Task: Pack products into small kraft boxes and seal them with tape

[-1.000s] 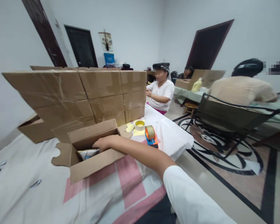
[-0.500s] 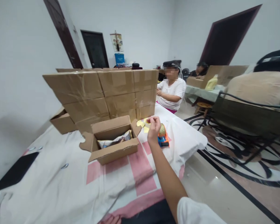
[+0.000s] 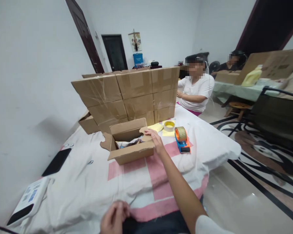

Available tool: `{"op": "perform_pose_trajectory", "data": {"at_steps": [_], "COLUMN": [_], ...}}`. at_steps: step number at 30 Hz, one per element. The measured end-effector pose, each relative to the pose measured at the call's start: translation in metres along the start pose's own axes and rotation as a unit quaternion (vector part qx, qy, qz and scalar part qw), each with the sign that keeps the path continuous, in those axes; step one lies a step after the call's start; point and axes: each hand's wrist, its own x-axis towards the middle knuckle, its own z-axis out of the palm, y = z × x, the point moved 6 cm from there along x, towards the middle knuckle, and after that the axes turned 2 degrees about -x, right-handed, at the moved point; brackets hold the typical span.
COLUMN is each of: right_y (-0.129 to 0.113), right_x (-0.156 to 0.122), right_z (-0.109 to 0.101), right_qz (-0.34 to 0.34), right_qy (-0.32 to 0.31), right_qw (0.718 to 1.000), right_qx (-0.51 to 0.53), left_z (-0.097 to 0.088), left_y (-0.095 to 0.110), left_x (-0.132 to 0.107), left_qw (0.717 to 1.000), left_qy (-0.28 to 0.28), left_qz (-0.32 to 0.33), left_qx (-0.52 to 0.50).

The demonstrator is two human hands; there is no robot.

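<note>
One box sits back from the tabletop's near edge; our right hand has fingers on its flap, clamped or not we cannot tell. Nearer, our left hand curls its fingers together.

Open cardboard box on table, packet inside

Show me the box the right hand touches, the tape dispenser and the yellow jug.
Box [image 3: 134,157]: head view, on its near wall.
Tape dispenser [image 3: 182,144]: head view, blue body.
Yellow jug [image 3: 251,78]: head view, its side.
</note>
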Motion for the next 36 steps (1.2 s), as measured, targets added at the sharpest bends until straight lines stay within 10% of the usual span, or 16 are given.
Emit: {"op": "perform_pose_trajectory", "data": {"at_steps": [4, 9, 18, 28, 36], "right_y": [0.001, -0.009, -0.002, -0.008, -0.001], "right_x": [-0.003, -0.007, -0.019, -0.011, -0.019], "right_z": [0.000, -0.005, -0.026, -0.033, -0.069], "right_qz": [0.007, -0.014, 0.074, 0.012, 0.027], "right_qy": [0.004, 0.033, 0.033, 0.044, 0.129], "right_qw": [1.000, 0.999, 0.991, 0.987, 0.988], "right_qx": [-0.007, 0.019, 0.109, 0.156, 0.078], "left_z": [-0.009, 0.037, 0.053, 0.055, 0.073], "left_y": [0.070, 0.100, 0.092, 0.106, 0.143], "left_x": [0.096, 0.193, 0.156, 0.162, 0.143], "left_qw": [0.970, 0.982, 0.990, 0.993, 0.879], "left_qy": [0.098, -0.046, 0.045, 0.046, -0.070], "left_qz": [0.205, 0.182, 0.127, 0.097, 0.245], "left_qx": [0.083, 0.019, -0.050, 0.042, 0.403]}}
